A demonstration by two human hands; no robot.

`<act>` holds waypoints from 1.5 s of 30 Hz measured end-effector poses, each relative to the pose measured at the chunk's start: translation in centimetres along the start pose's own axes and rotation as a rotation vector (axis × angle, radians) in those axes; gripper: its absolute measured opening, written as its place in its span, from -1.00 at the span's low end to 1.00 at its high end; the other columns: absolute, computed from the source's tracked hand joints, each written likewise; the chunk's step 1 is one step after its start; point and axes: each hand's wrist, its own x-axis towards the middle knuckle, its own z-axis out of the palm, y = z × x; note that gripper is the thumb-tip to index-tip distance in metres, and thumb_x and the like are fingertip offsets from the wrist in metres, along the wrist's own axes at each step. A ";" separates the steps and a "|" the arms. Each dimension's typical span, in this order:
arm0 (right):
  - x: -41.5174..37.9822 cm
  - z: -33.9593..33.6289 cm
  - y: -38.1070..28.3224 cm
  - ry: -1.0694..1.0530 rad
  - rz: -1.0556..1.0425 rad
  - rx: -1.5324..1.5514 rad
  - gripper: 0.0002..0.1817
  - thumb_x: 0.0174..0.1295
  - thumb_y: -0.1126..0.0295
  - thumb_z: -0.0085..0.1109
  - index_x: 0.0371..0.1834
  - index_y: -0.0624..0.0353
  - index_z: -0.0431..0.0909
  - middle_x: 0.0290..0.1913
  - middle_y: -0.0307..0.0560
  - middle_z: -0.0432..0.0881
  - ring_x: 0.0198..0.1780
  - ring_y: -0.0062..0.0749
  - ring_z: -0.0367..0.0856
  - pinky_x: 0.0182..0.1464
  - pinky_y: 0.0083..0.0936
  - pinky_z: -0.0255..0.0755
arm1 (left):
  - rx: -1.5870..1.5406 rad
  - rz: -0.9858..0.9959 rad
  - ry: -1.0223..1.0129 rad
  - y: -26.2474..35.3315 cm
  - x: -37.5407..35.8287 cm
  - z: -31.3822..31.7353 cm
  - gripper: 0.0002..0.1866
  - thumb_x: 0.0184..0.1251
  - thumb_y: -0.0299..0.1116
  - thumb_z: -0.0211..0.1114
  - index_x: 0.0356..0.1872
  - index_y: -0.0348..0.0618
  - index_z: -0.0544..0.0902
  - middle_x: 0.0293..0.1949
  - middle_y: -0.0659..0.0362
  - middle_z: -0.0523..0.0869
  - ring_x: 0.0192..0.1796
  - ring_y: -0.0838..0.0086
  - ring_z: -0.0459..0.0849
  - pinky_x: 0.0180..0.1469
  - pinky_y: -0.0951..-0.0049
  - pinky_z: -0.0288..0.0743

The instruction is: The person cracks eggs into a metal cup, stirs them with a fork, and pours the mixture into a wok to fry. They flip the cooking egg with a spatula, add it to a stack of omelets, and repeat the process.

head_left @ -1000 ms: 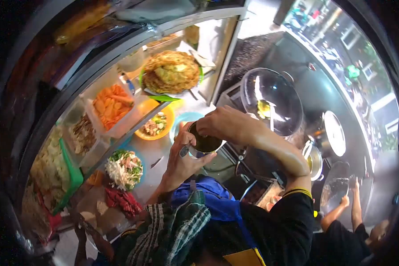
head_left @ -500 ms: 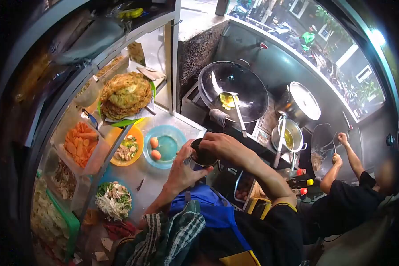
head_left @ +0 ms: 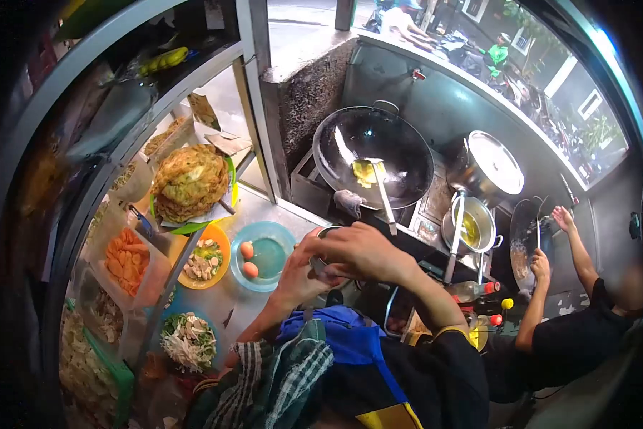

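My left hand (head_left: 303,275) is wrapped round a small dark container, whose pale rim (head_left: 328,232) shows just above my fingers. Over its mouth lies my right hand (head_left: 364,252), fingers bent down and together; what they hold, if anything, is hidden. Left of my hands is a blue plate (head_left: 270,259) with two brown eggs (head_left: 248,260). An orange bowl (head_left: 225,247) of chopped food and egg stands beside that plate. Ahead, a black wok (head_left: 407,154) holds yellow egg (head_left: 365,172) and a ladle (head_left: 383,196).
Fried food (head_left: 191,182) is piled at the left, above a tub of orange slices (head_left: 127,261) and a plate of shredded vegetables (head_left: 188,342). Right are a lidded pot (head_left: 494,163), an oil pan (head_left: 471,227) and bottles (head_left: 478,290). A co-worker (head_left: 579,322) stands at another wok (head_left: 523,247).
My right hand has shifted slightly right and down and covers more of the container. The co-worker's far hand has opened and risen off the wok. The view has shifted a little.
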 end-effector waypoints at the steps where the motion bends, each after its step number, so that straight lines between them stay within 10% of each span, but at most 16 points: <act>1: 0.2 1.0 0.7 -0.013 -0.023 -0.049 -0.74 0.20 0.22 0.31 -0.11 0.02 0.59 -0.13 -0.16 0.64 -0.01 -0.21 0.66 -0.06 -0.25 0.43 | 0.040 0.018 -0.053 0.3 0.4 -0.1 -0.08 -0.20 -0.22 0.75 0.24 -0.21 0.42 0.26 -0.11 0.55 0.29 0.08 0.56 0.33 0.13 0.42; 4: 0.1 -0.1 2.4 0.244 0.103 0.000 -0.77 0.17 0.23 0.32 -0.21 0.09 0.59 -0.28 -0.08 0.67 -0.16 -0.06 0.70 -0.16 -0.21 0.49 | 0.041 -0.017 0.029 0.7 1.6 1.0 -0.04 -0.14 -0.19 0.70 0.34 -0.13 0.36 0.26 -0.08 0.55 0.31 0.04 0.55 0.33 0.11 0.43; 6: -0.4 -0.4 2.2 0.341 0.559 0.044 -0.81 0.33 0.29 0.27 -0.22 0.19 0.59 -0.41 0.05 0.68 -0.33 0.07 0.71 -0.25 -0.20 0.56 | 0.109 -0.072 0.064 1.0 1.8 0.8 0.01 -0.11 -0.20 0.68 0.41 -0.13 0.29 0.29 -0.06 0.52 0.31 0.03 0.54 0.35 0.10 0.41; 8: -1.7 -1.3 2.4 0.273 0.420 0.529 -0.79 0.42 0.29 0.24 -0.16 0.25 0.62 -0.32 0.09 0.71 -0.30 -0.08 0.73 -0.21 -0.31 0.57 | 0.097 -0.097 0.094 0.5 1.9 0.9 0.04 -0.10 -0.21 0.68 0.44 -0.12 0.24 0.33 -0.06 0.49 0.33 0.02 0.53 0.35 0.09 0.40; 14: -2.0 -0.8 3.1 0.352 0.632 0.469 -0.74 0.46 0.26 0.18 -0.12 0.28 0.64 -0.28 0.12 0.70 -0.23 -0.13 0.72 -0.13 -0.32 0.55 | 0.212 0.018 0.198 -1.9 2.2 1.6 0.10 -0.15 -0.20 0.72 0.44 -0.19 0.21 0.26 -0.13 0.52 0.26 0.01 0.58 0.32 0.08 0.44; 22: -1.5 1.3 3.9 0.336 0.543 0.261 -0.86 0.38 0.40 0.19 -0.17 0.24 0.63 -0.23 0.13 0.68 -0.15 0.09 0.68 -0.09 -0.16 0.55 | 0.160 0.023 0.233 -2.9 2.1 2.2 0.12 -0.20 -0.31 0.75 0.43 -0.21 0.20 0.29 -0.08 0.49 0.26 0.10 0.60 0.29 0.17 0.52; 24: -1.5 1.8 3.9 0.379 0.223 0.338 -0.89 0.34 0.43 0.22 -0.17 0.22 0.64 -0.26 0.08 0.69 -0.18 0.07 0.67 -0.12 -0.16 0.54 | 0.115 -0.006 0.224 -3.1 1.9 2.4 0.12 -0.17 -0.33 0.74 0.43 -0.21 0.18 0.30 -0.09 0.48 0.26 0.10 0.60 0.30 0.17 0.52; 45: -1.3 3.8 5.8 0.436 0.350 0.264 -0.80 0.19 0.55 0.24 -0.11 0.17 0.65 -0.27 0.06 0.69 -0.20 0.07 0.67 -0.11 -0.15 0.54 | 0.192 0.018 0.262 -4.7 0.7 3.3 0.14 -0.19 -0.34 0.75 0.45 -0.17 0.16 0.34 -0.10 0.47 0.32 0.05 0.54 0.35 0.13 0.46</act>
